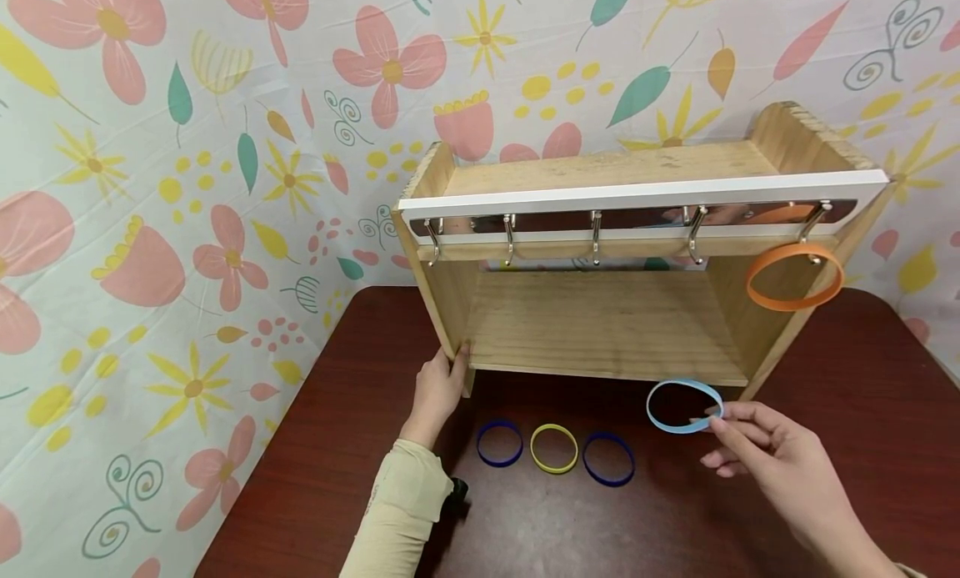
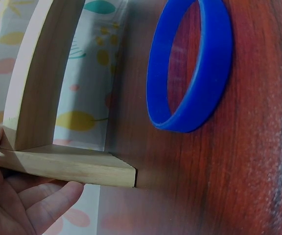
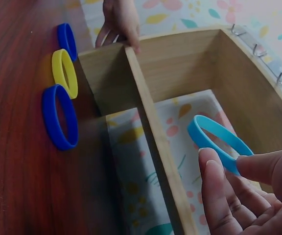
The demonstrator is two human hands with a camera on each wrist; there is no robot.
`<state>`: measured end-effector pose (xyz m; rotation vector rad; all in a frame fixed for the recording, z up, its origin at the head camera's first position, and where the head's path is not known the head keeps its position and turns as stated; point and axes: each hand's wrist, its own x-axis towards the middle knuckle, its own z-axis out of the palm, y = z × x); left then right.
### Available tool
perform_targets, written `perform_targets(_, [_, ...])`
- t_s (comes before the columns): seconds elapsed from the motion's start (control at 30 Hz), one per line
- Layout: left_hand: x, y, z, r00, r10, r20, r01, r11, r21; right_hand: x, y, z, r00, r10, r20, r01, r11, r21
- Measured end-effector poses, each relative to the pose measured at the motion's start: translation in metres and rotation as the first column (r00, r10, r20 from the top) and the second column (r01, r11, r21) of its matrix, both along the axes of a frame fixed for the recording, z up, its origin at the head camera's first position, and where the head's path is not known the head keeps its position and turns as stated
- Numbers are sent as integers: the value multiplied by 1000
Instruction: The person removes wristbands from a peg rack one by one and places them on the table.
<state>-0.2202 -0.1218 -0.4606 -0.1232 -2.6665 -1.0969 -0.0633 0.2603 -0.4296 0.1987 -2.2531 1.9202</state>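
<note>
My left hand (image 1: 435, 394) grips the lower left side panel of a wooden shelf (image 1: 600, 324), its thumb by the front edge and fingers on the outer side. With thumb and fingertips, my right hand (image 1: 783, 457) pinches a light blue wristband (image 3: 195, 132), held up in front of the shelf's lower right part. An orange wristband (image 1: 795, 304) hangs from the rightmost metal hook (image 1: 813, 219). On the table lie a dark blue wristband (image 1: 497, 463), a yellow wristband (image 1: 555, 469) and another dark blue wristband (image 1: 611, 481) in a row.
A metal hook rail (image 1: 555, 222) with several hooks runs along the shelf's white front strip (image 1: 525, 196). The shelf stands on a dark reddish-brown table (image 1: 300, 478). Behind it hangs a flower-patterned cloth (image 1: 262, 144).
</note>
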Motion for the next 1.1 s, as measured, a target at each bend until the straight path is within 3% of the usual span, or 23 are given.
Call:
perform_targets(0.53, [0,1,1,1000,-6,-12,6,1000,4,1,5,-13,993,-31,116,10,985,172])
perform_targets(0.93, [1,1,2,1000,3,26,-4,1000,17,1,4,-26,986,-27,166,-6,981,194])
perform_targets(1.1, [1,1,3,1000,2,13,-2,1000,12,1,4,-30,980,-11,197,-26,983,184])
